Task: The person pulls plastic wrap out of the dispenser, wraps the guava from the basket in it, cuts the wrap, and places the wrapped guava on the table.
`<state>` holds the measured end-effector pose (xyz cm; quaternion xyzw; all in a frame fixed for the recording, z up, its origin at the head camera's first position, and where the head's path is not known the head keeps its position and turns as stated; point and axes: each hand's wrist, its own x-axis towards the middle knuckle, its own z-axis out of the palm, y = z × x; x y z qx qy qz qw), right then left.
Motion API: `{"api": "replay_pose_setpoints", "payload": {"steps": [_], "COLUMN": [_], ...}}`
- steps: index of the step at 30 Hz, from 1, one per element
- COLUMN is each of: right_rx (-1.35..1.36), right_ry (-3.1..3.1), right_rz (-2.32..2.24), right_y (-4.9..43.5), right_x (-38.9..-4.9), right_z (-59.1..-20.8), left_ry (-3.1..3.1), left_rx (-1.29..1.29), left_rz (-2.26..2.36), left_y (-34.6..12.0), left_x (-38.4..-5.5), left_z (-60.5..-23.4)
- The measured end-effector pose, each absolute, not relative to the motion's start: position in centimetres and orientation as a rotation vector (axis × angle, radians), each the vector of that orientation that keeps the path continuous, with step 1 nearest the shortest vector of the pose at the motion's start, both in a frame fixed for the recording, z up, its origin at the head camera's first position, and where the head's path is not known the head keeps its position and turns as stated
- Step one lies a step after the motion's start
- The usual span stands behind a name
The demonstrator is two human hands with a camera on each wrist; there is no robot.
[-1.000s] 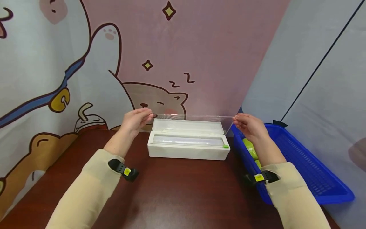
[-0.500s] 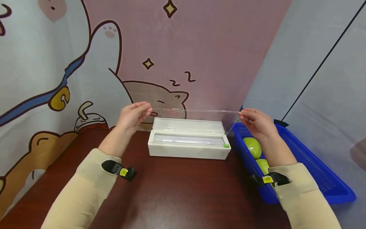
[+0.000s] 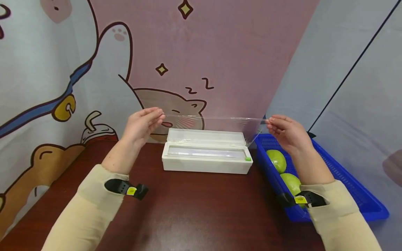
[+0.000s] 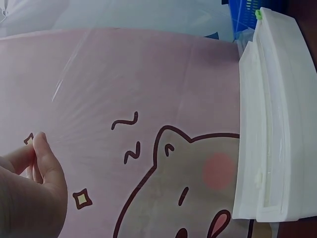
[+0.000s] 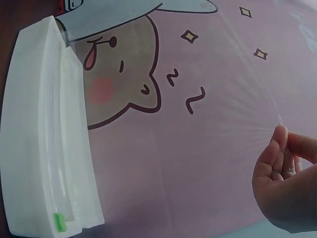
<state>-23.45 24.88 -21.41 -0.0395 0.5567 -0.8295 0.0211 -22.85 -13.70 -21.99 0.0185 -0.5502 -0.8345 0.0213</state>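
A sheet of clear plastic wrap (image 3: pixel 216 122) stretches between my two hands, above and behind a white cling-film dispenser box (image 3: pixel 207 164). My left hand (image 3: pixel 139 125) pinches the wrap's left corner between thumb and fingers. At the other corner my right hand (image 3: pixel 290 134) pinches it the same way. The box's lid (image 3: pixel 205 136) stands raised at the back, and a film roll (image 3: pixel 207 152) shows through its long window. A small green slider (image 3: pixel 247 159) sits at the box's right end. In the right wrist view, creases in the film fan out from the fingertips.
A blue plastic basket (image 3: pixel 345 188) stands on the right of the dark red-brown table (image 3: pixel 188 209), with green round fruits (image 3: pixel 276 160) in it, partly behind my right arm. A wall with cartoon cats (image 3: pixel 169 97) rises right behind the table.
Both hands have risen and moved apart, drawing the wrap higher and wider above the box. The green fruits have come into fuller view as the right hand moved right.
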Motion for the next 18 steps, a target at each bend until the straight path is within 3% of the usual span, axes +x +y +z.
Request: {"api": "replay_pose_setpoints", "payload": {"steps": [6,11,18], "right_rx": [-0.204,-0.362,-0.353], "right_ry": [1.840,2.071,3.202], "right_rz": [-2.477,-2.354,-1.477], "right_y": [25.2,25.4,24.2], "right_x": [-23.3,-23.1,-22.1], "right_z": [-22.0,-23.0,-23.0], "left_ry": [-1.930,-2.333,-2.600], "left_rx": [0.006,-0.190,-0.448], "left_rz": [-2.471,-2.131,-1.325], "left_y": [-14.3,-14.8,-14.6], "left_x": [-22.5,-22.5,-22.4], "left_z": [-22.6,-23.3,-24.2]}}
